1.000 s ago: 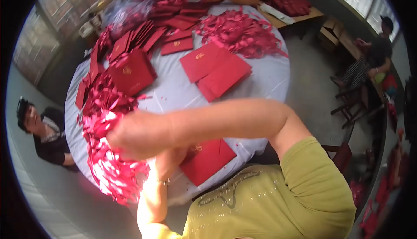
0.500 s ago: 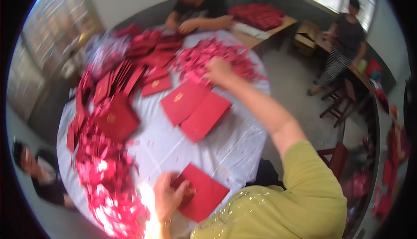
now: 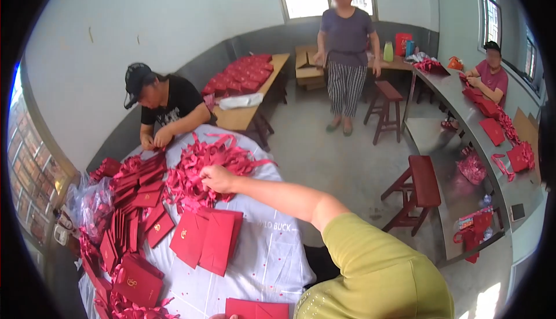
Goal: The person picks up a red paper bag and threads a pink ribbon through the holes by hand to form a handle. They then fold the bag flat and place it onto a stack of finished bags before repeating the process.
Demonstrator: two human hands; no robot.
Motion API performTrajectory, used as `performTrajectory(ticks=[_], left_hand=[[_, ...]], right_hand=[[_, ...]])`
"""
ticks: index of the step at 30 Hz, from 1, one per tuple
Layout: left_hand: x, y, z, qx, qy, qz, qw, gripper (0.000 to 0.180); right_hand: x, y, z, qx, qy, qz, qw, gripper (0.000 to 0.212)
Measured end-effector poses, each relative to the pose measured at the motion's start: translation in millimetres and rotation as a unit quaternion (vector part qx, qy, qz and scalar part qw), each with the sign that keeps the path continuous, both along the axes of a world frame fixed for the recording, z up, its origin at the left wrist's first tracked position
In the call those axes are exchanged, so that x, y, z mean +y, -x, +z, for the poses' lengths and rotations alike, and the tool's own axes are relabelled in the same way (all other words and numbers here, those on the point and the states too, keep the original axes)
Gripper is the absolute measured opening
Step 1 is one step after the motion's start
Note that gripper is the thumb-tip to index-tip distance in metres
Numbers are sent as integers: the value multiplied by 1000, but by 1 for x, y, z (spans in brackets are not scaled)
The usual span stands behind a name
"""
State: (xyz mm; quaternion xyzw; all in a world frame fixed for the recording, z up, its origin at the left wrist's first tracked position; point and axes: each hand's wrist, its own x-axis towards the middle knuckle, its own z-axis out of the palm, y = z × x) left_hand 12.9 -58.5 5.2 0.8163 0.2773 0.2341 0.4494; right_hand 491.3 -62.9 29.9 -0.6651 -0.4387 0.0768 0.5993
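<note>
Head view: hands, close together a second earlier, were now well apart. Right hand (image 3: 218, 179) had reached the ribbons (image 3: 190, 187), fingers curled nearly closed; hold on a strand could not be told. Left hand (image 3: 219, 316), mostly cut off, alone touched the near bag (image 3: 258, 309); opening unclear. Other bags (image 3: 219, 241) lay between them on the tabletop (image 3: 252, 278).

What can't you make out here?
In the head view:
Left hand: mostly cut off by the lower edge.
Flat red paper bag: likewise cut off.
Whether the right hand grips shiny pinkish-red ribbons: hidden by the hand itself.
What the black-shirted co-worker handles: too small.
</note>
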Motion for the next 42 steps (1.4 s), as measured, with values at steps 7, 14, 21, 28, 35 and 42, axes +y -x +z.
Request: performTrajectory(ticks=[7,14,21,28,35,42], left_hand=[[15,1,-16,10,2,-2,1000,16],[-9,-6,17,33,-61,-32,997,28],[13,-2,17,48,-120,35,991,33],[4,2,32,-294,400,9,868,18],[21,7,22,-315,429,95,841,18],[30,16,23,-386,450,40,804,21]], right_hand=[[-6,2,34,170,-118,16,978,13],[-11,106,118,-325,-123,53,936,23],[-69,299,23,-392,-54,246,885,11],[-78,298,7,-402,-2,245,882,14],[-112,267,31,-284,73,261,920,18],[-161,188,52,-133,64,289,946,18]])
